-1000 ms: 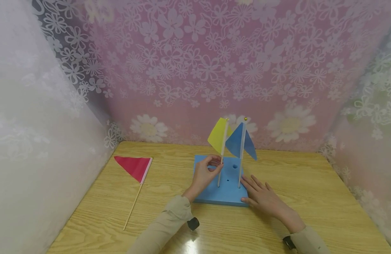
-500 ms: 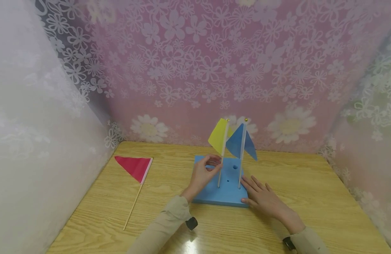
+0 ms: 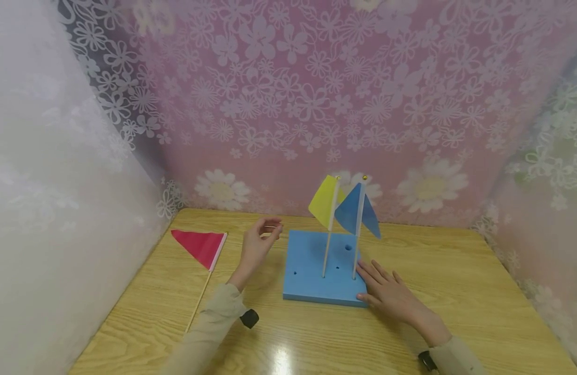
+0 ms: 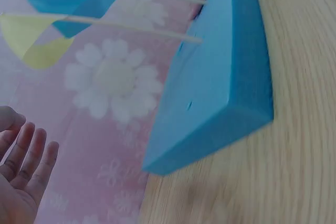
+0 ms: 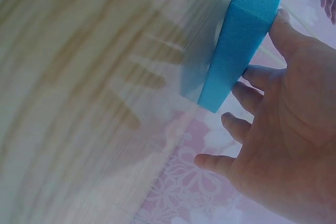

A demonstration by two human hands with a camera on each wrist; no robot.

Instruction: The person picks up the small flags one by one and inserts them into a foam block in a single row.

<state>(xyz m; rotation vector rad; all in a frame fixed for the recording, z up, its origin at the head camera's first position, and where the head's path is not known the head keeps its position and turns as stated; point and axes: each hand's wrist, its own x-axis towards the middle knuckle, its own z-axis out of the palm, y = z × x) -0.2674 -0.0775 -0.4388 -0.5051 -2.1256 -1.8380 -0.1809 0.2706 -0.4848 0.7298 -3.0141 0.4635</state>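
Observation:
A blue foam block (image 3: 307, 255) with small holes lies on the table. Upright in it stand a yellow flag (image 3: 322, 204) and, to its right, a blue flag (image 3: 349, 211), each on a thin wooden stick. My left hand (image 3: 256, 247) is in the air left of the block, fingers loosely bent with nothing between them; the left wrist view shows the same hand (image 4: 23, 169) apart from the block. My right hand (image 3: 391, 294) lies with fingers spread, thumb and fingertips against the block's right edge. A red triangular flag (image 3: 201, 247) lies flat on the table at the left.
The wooden table (image 3: 326, 344) meets a pink floral backdrop (image 3: 279, 130) at the back, with pale floral sides at left and right. Dark wrist cameras sit on both sleeves. The left forearm overlaps the lower end of the red flag's stick in the head view.
My left hand has let go of the yellow flag's stick and moved left, off the block. The yellow flag stays upright. My right hand has kept its place at the block's edge.

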